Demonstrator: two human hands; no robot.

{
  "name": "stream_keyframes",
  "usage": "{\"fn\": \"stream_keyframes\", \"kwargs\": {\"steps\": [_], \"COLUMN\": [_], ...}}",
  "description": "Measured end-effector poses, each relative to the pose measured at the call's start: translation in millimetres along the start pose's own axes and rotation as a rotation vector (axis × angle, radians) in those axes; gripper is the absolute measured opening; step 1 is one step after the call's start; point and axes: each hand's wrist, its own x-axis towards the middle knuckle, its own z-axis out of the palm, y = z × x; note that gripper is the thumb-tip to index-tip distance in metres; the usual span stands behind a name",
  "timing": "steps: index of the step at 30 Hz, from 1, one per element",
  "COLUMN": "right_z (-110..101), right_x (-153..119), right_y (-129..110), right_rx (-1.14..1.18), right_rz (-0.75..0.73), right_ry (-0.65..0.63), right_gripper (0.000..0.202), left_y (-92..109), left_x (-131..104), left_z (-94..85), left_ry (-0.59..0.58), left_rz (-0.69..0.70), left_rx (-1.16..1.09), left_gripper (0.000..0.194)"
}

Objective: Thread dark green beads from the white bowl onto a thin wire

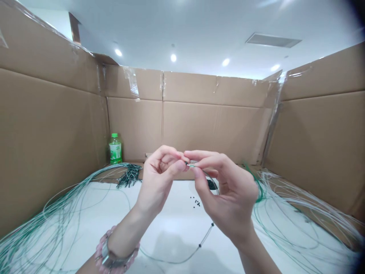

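Observation:
In the middle of the head view my two hands meet at the fingertips. My left hand (156, 179), with a pink bead bracelet and a metal band at the wrist, pinches a tiny dark piece (186, 163), mostly hidden by the fingers. Thumb and fingers of my right hand (228, 186) close on a thin green and white wire (192, 166) whose tip points at that piece. The wire passes behind my right hand. Below, a thin wire with small black pieces (200, 246) on it hangs in a loop over the white table (168, 213).
Green and white wires (74, 198) spread along the left, ending in a dark-tipped bundle (130, 175). More wires (302, 194) lie at the right. Loose black bits (196, 203) and a dark pile (211, 185) sit beyond my hands. A green bottle (115, 149) stands by cardboard walls (194, 125).

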Motion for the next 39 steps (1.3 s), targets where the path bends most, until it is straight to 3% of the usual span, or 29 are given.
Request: {"fn": "stream_keyframes", "kwargs": {"steps": [8, 19, 25, 32, 39], "right_z": [-3, -9, -4, 1, -3], "right_x": [0, 2, 1, 0, 3], "right_y": [-2, -4, -3, 2, 1], "right_rx": [0.007, -0.128, -0.041, 0.096, 0.095], "right_rz": [0.024, -0.033, 0.03, 0.103, 0.166], "right_ry": [-0.052, -0.136, -0.081, 0.003, -0.025], "right_gripper": [0.017, 0.014, 0.013, 0.015, 0.01], "left_y": [6, 22, 17, 11, 13], "left_x": [3, -3, -4, -5, -5], "left_z": [-13.2, -10.1, -7.8, -3.8, -1.6], "left_ry": [-0.068, -0.092, -0.113, -0.032, 0.02], "left_rz": [0.086, 0.297, 0.348, 0.277, 0.291], "left_rx": [0.202, 0.636, 0.535, 0.455, 0.531], "left_gripper": [0.013, 0.018, 0.028, 0.023, 0.015]}}
